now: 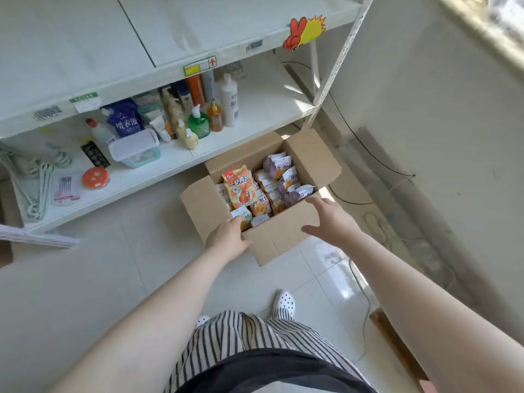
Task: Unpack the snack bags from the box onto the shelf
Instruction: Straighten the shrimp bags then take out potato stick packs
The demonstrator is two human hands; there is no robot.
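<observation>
Both hands at the open box [283, 236] on the floor, snack bags [241, 188] still packed inside. Left hand [228, 239] curls over the near rim; right hand [330, 219] spread, touching it. Step: first pick. Next: grip one bag, lift to shelf [255, 109].

L hand [226, 239] fingertips hidden in box [283, 234]; lower snack bags [272, 191] buried; shelf labels [85, 102] unreadable.

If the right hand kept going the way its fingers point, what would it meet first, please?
Probably the purple snack bags at the near-right corner of the box. The right hand hovers open over the box's near rim, fingers pointing toward them, though its height above them is unclear.
</observation>
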